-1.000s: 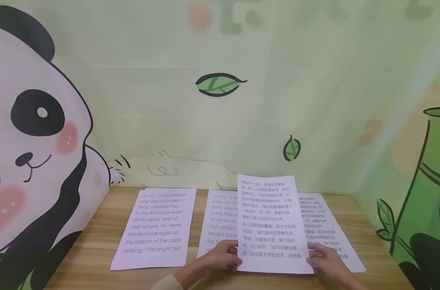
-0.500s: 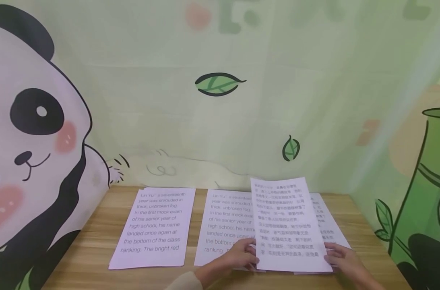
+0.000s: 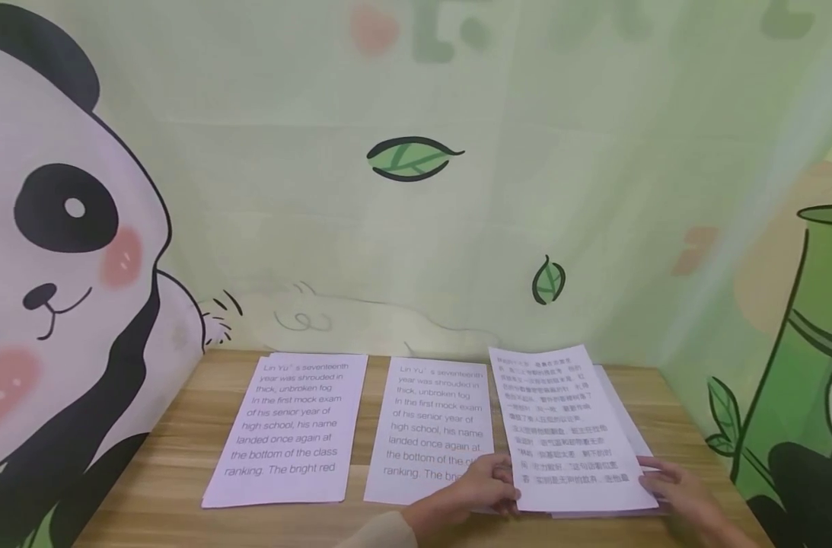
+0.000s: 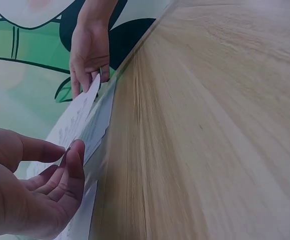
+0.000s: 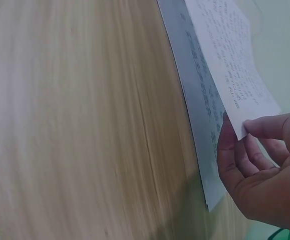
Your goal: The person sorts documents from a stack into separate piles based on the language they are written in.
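Observation:
A sheet of paper (image 3: 566, 434) printed with Chinese text is held raised above the right-hand paper stack (image 3: 624, 411), covering most of it. My left hand (image 3: 480, 491) pinches its lower left corner between thumb and fingers. At the lower right corner, my right hand (image 3: 683, 491) pinches the edge. From the right wrist view, the sheet's corner sits between thumb and fingers of the right hand (image 5: 265, 160), with the stack below it. The left wrist view has the left hand (image 4: 39, 185) nearest, gripping the sheet's near corner.
Two stacks of English-printed pages, a left stack (image 3: 285, 430) and a middle stack (image 3: 429, 430), lie on the wooden table (image 3: 183, 426). My left forearm passes over the table in front of the middle stack. A printed panda backdrop (image 3: 320, 228) stands behind the table.
Both hands have carried the Chinese-printed sheet to the right and slightly lower, from partly over the middle stack to over the right-hand stack. The middle stack's text is now mostly uncovered.

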`<state>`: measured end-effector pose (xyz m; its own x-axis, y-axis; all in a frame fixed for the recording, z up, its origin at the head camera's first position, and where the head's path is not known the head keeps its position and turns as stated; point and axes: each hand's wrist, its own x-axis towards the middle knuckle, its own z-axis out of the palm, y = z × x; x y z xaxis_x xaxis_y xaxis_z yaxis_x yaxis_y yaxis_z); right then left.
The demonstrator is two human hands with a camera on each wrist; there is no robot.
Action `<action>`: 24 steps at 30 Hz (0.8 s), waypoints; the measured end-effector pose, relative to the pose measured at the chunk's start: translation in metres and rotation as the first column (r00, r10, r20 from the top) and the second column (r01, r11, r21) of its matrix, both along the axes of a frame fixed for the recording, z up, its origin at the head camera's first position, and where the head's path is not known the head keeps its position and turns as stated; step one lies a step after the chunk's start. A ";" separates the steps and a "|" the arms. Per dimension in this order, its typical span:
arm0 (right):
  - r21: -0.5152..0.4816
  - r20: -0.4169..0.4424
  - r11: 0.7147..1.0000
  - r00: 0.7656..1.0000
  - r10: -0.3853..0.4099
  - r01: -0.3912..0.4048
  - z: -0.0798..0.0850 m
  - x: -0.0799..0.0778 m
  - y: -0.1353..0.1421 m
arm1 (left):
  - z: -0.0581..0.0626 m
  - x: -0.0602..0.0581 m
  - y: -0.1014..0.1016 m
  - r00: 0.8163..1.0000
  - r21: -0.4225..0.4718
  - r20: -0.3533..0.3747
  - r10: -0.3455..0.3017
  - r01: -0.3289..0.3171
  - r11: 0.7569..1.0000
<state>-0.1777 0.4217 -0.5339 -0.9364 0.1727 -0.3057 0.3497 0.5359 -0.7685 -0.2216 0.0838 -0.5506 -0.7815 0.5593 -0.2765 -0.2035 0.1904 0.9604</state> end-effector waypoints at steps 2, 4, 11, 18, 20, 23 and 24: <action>0.000 0.012 1.000 1.000 -0.017 0.017 0.001 0.000 0.004 | -0.001 0.000 0.005 1.000 0.010 -0.004 0.007 -0.007 1.000; -0.006 0.024 1.000 0.999 -0.029 0.029 0.002 -0.001 0.008 | 0.000 0.000 0.010 1.000 0.012 -0.002 0.015 -0.015 1.000; -0.009 0.043 0.999 0.998 -0.043 0.043 0.002 -0.002 0.016 | 0.002 0.000 0.018 1.000 -0.001 -0.015 0.019 -0.019 1.000; -0.003 0.059 0.998 0.997 -0.054 0.055 0.000 -0.004 0.022 | 0.001 -0.007 0.025 1.000 -0.040 -0.011 0.027 -0.027 0.999; -0.011 0.075 0.998 0.995 -0.065 0.066 -0.002 -0.004 0.023 | 0.001 -0.007 0.027 0.999 -0.040 -0.007 0.038 -0.038 0.998; -0.032 0.108 0.996 0.991 -0.078 0.082 -0.005 -0.006 0.024 | 0.000 -0.006 0.028 0.998 -0.038 0.003 0.057 -0.056 0.998; -0.038 0.115 0.995 0.990 -0.083 0.088 -0.006 -0.006 0.024 | 0.000 -0.005 0.029 0.998 -0.037 0.005 0.065 -0.064 0.997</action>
